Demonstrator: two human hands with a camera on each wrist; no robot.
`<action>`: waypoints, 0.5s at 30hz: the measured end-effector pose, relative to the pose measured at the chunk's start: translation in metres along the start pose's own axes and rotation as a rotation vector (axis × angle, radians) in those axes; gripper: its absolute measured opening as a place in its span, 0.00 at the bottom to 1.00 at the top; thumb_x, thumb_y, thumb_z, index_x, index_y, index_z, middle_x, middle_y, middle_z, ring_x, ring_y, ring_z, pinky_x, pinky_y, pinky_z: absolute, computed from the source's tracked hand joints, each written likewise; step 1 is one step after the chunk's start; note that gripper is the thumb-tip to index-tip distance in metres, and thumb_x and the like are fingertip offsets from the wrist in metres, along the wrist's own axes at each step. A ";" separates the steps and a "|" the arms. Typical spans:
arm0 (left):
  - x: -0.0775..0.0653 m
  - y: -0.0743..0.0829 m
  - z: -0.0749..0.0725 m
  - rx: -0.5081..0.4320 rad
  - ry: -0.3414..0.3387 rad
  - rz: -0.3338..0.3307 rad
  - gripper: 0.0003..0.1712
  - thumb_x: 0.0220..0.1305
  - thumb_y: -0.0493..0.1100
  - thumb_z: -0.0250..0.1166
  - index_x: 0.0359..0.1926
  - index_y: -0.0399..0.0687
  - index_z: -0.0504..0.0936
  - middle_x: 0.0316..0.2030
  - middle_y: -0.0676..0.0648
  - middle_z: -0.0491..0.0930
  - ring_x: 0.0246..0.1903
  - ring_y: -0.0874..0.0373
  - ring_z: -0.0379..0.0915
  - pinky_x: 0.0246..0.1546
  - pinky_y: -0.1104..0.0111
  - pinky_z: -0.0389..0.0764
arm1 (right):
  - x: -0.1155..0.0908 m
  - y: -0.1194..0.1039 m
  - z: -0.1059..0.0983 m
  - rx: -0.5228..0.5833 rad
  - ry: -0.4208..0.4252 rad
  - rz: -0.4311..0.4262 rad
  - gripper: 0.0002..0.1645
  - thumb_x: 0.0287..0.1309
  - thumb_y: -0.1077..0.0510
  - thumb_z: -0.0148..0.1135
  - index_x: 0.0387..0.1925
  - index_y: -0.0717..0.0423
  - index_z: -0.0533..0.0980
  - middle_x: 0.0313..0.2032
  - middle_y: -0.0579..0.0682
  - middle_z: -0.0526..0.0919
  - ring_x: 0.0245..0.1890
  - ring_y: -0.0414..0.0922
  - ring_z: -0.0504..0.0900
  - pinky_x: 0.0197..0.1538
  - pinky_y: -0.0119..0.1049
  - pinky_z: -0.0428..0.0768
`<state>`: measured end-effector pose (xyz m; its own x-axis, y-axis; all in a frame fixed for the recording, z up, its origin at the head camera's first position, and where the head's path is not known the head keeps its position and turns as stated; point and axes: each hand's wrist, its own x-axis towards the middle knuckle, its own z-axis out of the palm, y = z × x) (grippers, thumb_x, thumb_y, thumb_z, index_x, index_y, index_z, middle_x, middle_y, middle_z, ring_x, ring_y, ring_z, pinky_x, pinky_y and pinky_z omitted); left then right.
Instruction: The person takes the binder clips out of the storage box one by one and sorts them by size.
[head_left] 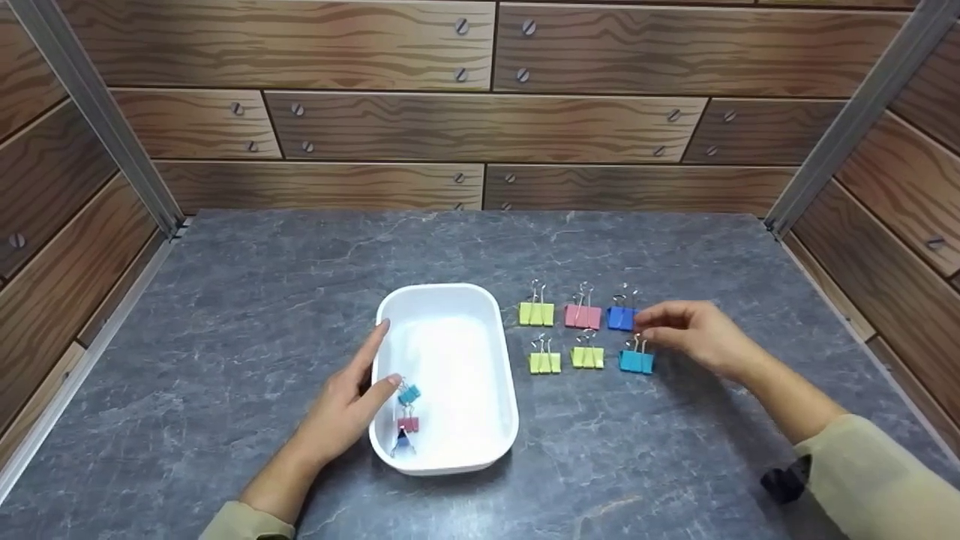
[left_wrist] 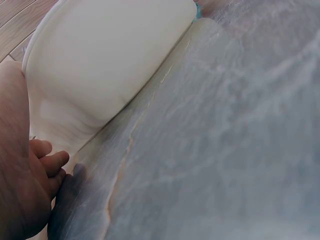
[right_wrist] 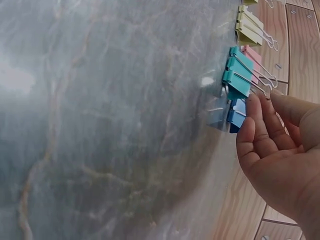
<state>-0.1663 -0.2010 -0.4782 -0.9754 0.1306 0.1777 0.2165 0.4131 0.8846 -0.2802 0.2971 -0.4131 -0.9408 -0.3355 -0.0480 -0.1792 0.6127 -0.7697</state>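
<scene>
right hand (head_left: pixel 694 330) is at the blue clip (head_left: pixel 619 318), right end of the far row on the grey table (head_left: pixel 570 442); teal clip (head_left: pixel 636 363) stands just in front. we see its fingers half bent, a gap between thumb and index; no clip looks gripped, and we can't tell if a fingertip touches blue or a teal handle. pink clip (head_left: pixel 583 318) and one yellow clip (head_left: pixel 536 315) complete that row; two more yellow clips (head_left: pixel 544 364) share the near row with teal. all six upright, handles up. left hand (head_left: pixel 341 409): index and thumb spread, laid on the left rim of the white tub (head_left: pixel 457 360), not wrapped round it. three small clips (head_left: pixel 409 424) lie inside, near left. handling, our guess: clips light, stiff, springy, hard to break; body maybe slick, wire handles thin and apt to swing. we'd take the body by its two ends; squeezing both handles would spread the mouth. tub looks light too, could slide if unsteadied.
</scene>
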 end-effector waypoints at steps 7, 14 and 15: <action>-0.001 -0.001 0.000 0.000 0.005 0.014 0.42 0.78 0.50 0.64 0.85 0.63 0.56 0.80 0.45 0.61 0.77 0.49 0.59 0.75 0.50 0.61 | -0.005 -0.017 -0.007 -0.055 0.088 -0.094 0.16 0.71 0.63 0.68 0.57 0.66 0.83 0.53 0.61 0.88 0.46 0.35 0.85 0.48 0.27 0.83; -0.001 -0.001 -0.001 0.012 0.004 0.020 0.43 0.78 0.50 0.64 0.86 0.63 0.55 0.80 0.45 0.60 0.77 0.50 0.59 0.75 0.50 0.61 | -0.007 -0.068 0.011 -0.020 0.098 -0.206 0.13 0.71 0.64 0.68 0.54 0.63 0.86 0.49 0.57 0.90 0.45 0.36 0.86 0.47 0.28 0.84; -0.001 -0.001 -0.001 0.013 0.003 0.015 0.43 0.78 0.50 0.64 0.86 0.63 0.55 0.80 0.45 0.60 0.77 0.50 0.59 0.75 0.50 0.61 | -0.006 -0.076 0.017 -0.005 0.083 -0.223 0.13 0.70 0.64 0.69 0.54 0.62 0.86 0.49 0.56 0.90 0.45 0.37 0.87 0.47 0.29 0.84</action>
<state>-0.1652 -0.2023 -0.4788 -0.9721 0.1346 0.1920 0.2316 0.4230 0.8760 -0.2558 0.2405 -0.3648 -0.8983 -0.4028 0.1757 -0.3864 0.5338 -0.7522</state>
